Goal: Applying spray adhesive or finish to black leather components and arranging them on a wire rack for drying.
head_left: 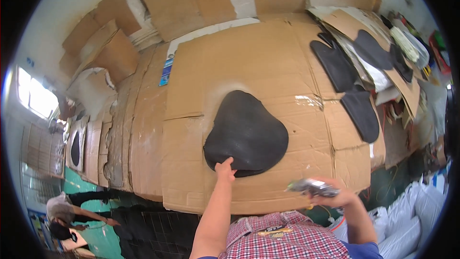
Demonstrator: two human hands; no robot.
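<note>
A black rounded, roughly three-lobed sheet piece (pixel 247 132) lies on the cardboard-covered table in front of me. It looks layered along its near edge. My left hand (pixel 226 169) is closed on that near edge, at the left side. To the right, over the table's front edge, my right hand (pixel 338 195) grips a silvery spray gun (pixel 316 187). Its nozzle end points left, apart from the black piece. The gun is slightly blurred, and its trigger is hard to make out.
Flat cardboard (pixel 268 57) covers the table. More black cut pieces (pixel 335 64) lie at the far right, some on stacked cardboard. Grey-white plastic sacks (pixel 407 216) stand at the lower right. At the lower left, a co-worker (pixel 62 213) bends over dark material (pixel 153 232).
</note>
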